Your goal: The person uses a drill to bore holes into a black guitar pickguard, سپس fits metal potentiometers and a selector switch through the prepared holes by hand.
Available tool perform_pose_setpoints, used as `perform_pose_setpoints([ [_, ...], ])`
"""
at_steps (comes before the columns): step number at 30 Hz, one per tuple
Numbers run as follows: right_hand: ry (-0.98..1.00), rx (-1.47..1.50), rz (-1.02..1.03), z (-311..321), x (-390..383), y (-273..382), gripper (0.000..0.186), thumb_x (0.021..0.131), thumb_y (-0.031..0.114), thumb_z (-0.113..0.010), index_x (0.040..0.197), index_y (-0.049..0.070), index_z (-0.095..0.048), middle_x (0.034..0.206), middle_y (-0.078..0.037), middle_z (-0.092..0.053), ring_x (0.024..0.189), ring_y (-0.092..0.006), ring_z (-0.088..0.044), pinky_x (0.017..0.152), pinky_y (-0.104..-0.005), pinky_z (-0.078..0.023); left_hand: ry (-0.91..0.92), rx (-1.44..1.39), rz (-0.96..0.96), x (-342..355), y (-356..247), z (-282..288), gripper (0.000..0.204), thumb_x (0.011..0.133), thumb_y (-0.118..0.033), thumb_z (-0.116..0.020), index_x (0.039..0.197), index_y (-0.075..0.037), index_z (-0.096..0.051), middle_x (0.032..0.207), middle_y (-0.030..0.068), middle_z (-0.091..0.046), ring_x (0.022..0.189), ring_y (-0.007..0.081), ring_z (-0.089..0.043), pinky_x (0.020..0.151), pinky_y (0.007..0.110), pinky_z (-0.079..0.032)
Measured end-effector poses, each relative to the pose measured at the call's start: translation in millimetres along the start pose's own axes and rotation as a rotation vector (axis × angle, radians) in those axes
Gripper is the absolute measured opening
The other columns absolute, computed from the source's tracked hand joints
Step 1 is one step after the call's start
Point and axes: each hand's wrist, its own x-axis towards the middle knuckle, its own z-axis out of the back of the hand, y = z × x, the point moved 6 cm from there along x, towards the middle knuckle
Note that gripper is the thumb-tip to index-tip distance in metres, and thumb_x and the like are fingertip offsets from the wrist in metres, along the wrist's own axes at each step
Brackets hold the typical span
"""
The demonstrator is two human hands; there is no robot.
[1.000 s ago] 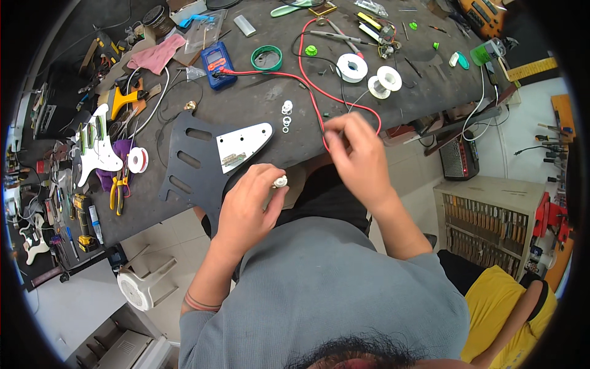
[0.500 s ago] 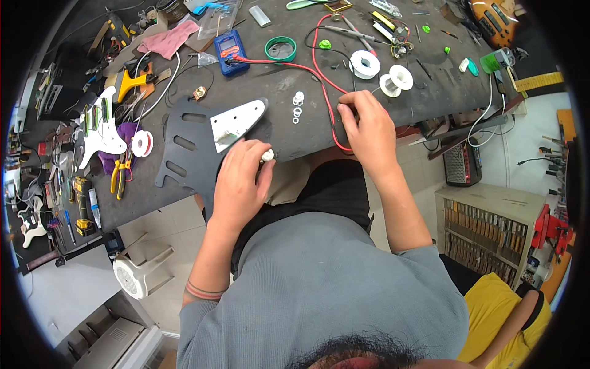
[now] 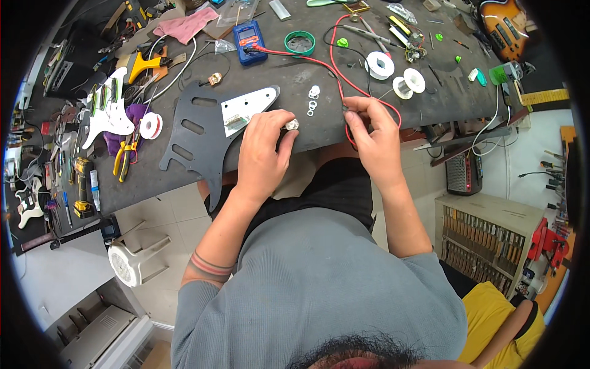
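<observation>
Metal part [image 3: 292, 125] in left hand [image 3: 262, 147]

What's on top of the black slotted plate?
The black slotted plate carries a whitish plate with holes, at its right, and a small metallic part on that. The black surface beneath the whitish plate is covered; the left hand may hide some edge.

Items partly concealed, cropped or indistinct.
Small metallic part [image 3: 292, 125], centre: partly covered by left hand [image 3: 267, 144]; details too small to tell. Red lead [image 3: 307, 59]: one stretch hidden by right hand [image 3: 377, 135]; fingertip contents unclear. Purple cloth [image 3: 113, 145], left: partly beneath white pickguard [image 3: 117, 126]. Sunburst guitar [image 3: 505, 43], far right: cropped. Yellow-clothed person [image 3: 501, 320], near right: cropped.
</observation>
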Motion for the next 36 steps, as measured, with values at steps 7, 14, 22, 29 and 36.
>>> perform_pose_setpoints([
  [7, 0.110, 0.212, -0.133, -26.8, -15.9, -2.2, 0.026, 0.100, 0.003, -0.070, 0.125, 0.000, -0.069, 0.101, -0.006, -0.074, 0.085, -0.0101, -0.066, 0.077, -0.0266, -0.053, -0.034, 0.029, 0.020, -10.2, 3.2, 4.9, 0.041, 0.085, 0.003, -0.078, 0.122, -0.006, -0.063, 0.117, 0.0116, -0.067, 0.108, 0.0353, -0.063, 0.095, 0.045, -0.051],
  [14, 0.163, 0.287, -0.163, -44.7, -23.6, 2.6, 0.028, 0.100, 0.004, -0.071, 0.127, -0.003, -0.066, 0.103, -0.009, -0.077, 0.091, -0.0120, -0.070, 0.080, -0.0271, -0.055, -0.023, 0.047, 0.003, -12.5, 1.2, 7.7, 0.043, 0.084, 0.002, -0.078, 0.124, -0.005, -0.063, 0.117, 0.0123, -0.067, 0.108, 0.0360, -0.063, 0.094, 0.045, -0.051],
  [22, 0.190, 0.287, -0.094, -51.4, -35.9, 18.7, 0.027, 0.100, -0.001, -0.070, 0.126, -0.003, -0.064, 0.105, -0.010, -0.077, 0.096, -0.0139, -0.073, 0.084, -0.0288, -0.058, -0.079, -0.148, 0.010, -23.1, -22.6, 25.0, 0.034, 0.082, 0.004, -0.082, 0.113, -0.002, -0.068, 0.107, 0.0127, -0.071, 0.094, 0.0283, -0.067, 0.083, 0.038, -0.054],
  [29, 0.206, 0.296, 0.008, -50.6, -49.5, 33.0, 0.026, 0.099, -0.003, -0.069, 0.125, -0.002, -0.062, 0.105, -0.008, -0.073, 0.096, -0.0148, -0.074, 0.085, -0.0286, -0.059, -0.090, -0.138, -0.062, -29.7, -29.8, 25.1, 0.029, 0.079, 0.002, -0.083, 0.105, -0.002, -0.071, 0.098, 0.0116, -0.070, 0.084, 0.0312, -0.065, 0.074, 0.040, -0.053],
  [36, 0.356, 0.332, -0.083, -54.4, -63.6, 27.0, 0.015, 0.101, 0.003, -0.069, 0.115, 0.000, -0.071, 0.104, -0.005, -0.069, 0.092, -0.0097, -0.063, 0.082, -0.0283, -0.053, 0.016, -0.028, -0.204, -41.1, -35.5, 27.6, 0.027, 0.081, 0.000, -0.080, 0.105, -0.003, -0.069, 0.098, 0.0074, -0.068, 0.084, 0.0286, -0.064, 0.074, 0.041, -0.049],
])
